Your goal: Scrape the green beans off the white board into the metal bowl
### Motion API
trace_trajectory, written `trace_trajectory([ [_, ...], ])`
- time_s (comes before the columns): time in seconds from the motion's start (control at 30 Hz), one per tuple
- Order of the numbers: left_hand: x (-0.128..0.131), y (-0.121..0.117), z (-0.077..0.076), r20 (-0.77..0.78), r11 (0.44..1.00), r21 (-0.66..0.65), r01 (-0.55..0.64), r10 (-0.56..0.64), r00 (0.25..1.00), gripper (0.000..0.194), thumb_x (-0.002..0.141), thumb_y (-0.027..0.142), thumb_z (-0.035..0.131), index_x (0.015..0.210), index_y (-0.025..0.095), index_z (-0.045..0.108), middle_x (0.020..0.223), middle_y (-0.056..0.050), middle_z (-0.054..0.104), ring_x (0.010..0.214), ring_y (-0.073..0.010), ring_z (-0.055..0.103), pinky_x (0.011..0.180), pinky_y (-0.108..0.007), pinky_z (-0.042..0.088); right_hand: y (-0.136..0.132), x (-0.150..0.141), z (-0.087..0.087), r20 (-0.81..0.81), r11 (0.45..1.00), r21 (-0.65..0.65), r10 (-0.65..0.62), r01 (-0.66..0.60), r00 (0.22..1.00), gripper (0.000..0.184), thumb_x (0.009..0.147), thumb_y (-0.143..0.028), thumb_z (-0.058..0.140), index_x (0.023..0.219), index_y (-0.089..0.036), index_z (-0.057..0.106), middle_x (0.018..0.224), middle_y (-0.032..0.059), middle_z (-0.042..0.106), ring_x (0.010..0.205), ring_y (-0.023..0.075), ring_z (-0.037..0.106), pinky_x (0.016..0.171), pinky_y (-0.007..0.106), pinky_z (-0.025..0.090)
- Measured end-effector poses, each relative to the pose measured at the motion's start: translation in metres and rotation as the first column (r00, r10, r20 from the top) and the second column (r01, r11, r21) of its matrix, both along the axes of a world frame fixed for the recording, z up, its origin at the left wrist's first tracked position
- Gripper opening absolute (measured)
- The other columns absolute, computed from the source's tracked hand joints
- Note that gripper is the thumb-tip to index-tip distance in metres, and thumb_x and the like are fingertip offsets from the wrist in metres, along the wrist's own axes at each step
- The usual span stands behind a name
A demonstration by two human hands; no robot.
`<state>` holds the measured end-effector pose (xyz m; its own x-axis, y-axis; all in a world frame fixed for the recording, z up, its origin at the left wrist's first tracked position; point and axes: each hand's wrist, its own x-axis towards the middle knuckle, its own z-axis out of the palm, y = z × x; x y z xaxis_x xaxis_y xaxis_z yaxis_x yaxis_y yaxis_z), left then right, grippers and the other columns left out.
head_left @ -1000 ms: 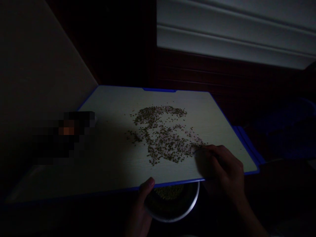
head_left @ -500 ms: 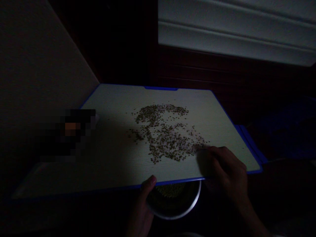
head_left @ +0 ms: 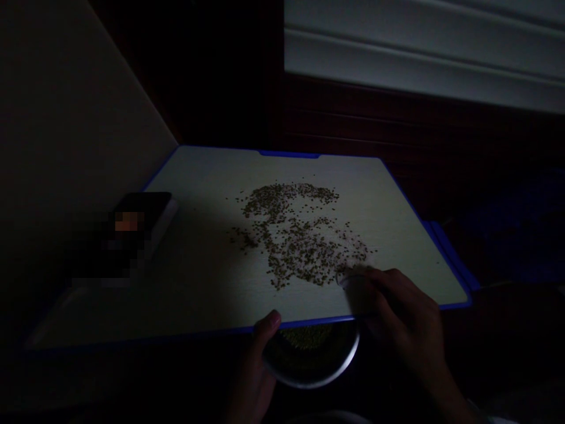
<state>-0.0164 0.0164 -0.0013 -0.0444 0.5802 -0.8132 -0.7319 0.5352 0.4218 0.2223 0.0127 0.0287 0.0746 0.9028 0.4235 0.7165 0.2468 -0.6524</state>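
2 hands, apart: the right hand [head_left: 401, 312], curled at 4 o'clock, touches 1 scattered seed heap [head_left: 300, 247] on 1 blue-edged cutting board [head_left: 198, 176], its grip unclear; the left hand [head_left: 251, 371], at 7 o'clock, holds the board's edge above 1 steel bowl [head_left: 311, 384].

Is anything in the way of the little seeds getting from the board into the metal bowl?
Only the blue near edge of the board: the little seeds lie on the pale board, and the metal bowl sits below that edge, partly under it. The right hand is beside the seeds; the left hand is at the bowl's side.
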Motion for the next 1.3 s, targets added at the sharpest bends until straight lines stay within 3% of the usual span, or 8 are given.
trace_trajectory([
  [0.23,-0.003,-0.003,-0.003,0.042,0.996,0.090,0.025,-0.029,0.999,0.047,0.077,0.025,0.093,0.123,0.019,0.084,0.108,-0.013,0.090,0.128,-0.0416,0.078,0.111,-0.053,0.063,-0.005,-0.008,0.002,-0.037,0.999,-0.045,0.023,-0.025,0.999,0.021,0.105,-0.025,0.064,0.119,-0.028,0.080,0.108,0.0048,0.085,0.095,0.0213,0.082,0.080,0.032,0.066],
  [0.47,-0.002,-0.003,-0.005,0.011,0.999,0.049,0.008,-0.008,1.000,0.021,0.078,0.024,0.093,0.096,0.018,0.083,0.099,-0.012,0.091,0.132,-0.0412,0.076,0.115,-0.052,0.061,-0.010,-0.013,-0.001,-0.049,0.998,-0.049,0.041,-0.044,0.998,0.024,0.106,-0.020,0.064,0.123,-0.028,0.078,0.109,0.0035,0.084,0.097,0.0182,0.081,0.082,0.030,0.065],
  [0.77,0.000,-0.003,-0.002,0.005,0.999,0.048,-0.018,0.018,1.000,0.032,0.080,0.021,0.091,0.111,0.015,0.083,0.101,-0.013,0.091,0.132,-0.0414,0.076,0.115,-0.052,0.061,-0.012,-0.023,-0.004,-0.089,0.998,-0.035,0.051,-0.054,0.995,0.020,0.106,-0.021,0.066,0.119,-0.029,0.078,0.108,0.0028,0.084,0.098,0.0190,0.082,0.083,0.032,0.067],
  [0.97,0.000,-0.003,0.004,0.012,0.999,0.048,0.010,-0.010,1.000,0.032,0.078,0.023,0.089,0.109,0.023,0.085,0.108,-0.010,0.091,0.136,-0.0411,0.074,0.116,-0.053,0.059,-0.012,-0.033,0.002,-0.114,0.997,-0.032,0.062,-0.066,0.992,0.022,0.104,-0.020,0.066,0.119,-0.029,0.079,0.107,0.0031,0.085,0.096,0.0199,0.083,0.084,0.032,0.068],
  [1.17,0.000,-0.001,0.005,0.002,1.000,0.023,0.014,-0.014,1.000,0.009,0.079,0.022,0.088,0.086,0.023,0.082,0.097,-0.010,0.090,0.137,-0.0404,0.073,0.119,-0.052,0.057,-0.010,-0.041,0.004,-0.118,0.995,0.009,0.098,-0.098,0.988,0.023,0.102,-0.018,0.065,0.118,-0.027,0.079,0.103,0.0047,0.086,0.092,0.0203,0.083,0.078,0.030,0.067],
  [1.3,0.002,0.000,0.003,-0.003,1.000,-0.001,-0.012,0.012,1.000,0.005,0.083,0.016,0.083,0.084,0.020,0.081,0.096,-0.011,0.090,0.130,-0.0389,0.077,0.117,-0.052,0.058,-0.013,-0.047,0.001,-0.128,0.994,0.002,0.109,-0.110,0.986,0.024,0.103,-0.014,0.065,0.118,-0.028,0.078,0.102,0.0030,0.084,0.092,0.0175,0.081,0.079,0.028,0.065],
])
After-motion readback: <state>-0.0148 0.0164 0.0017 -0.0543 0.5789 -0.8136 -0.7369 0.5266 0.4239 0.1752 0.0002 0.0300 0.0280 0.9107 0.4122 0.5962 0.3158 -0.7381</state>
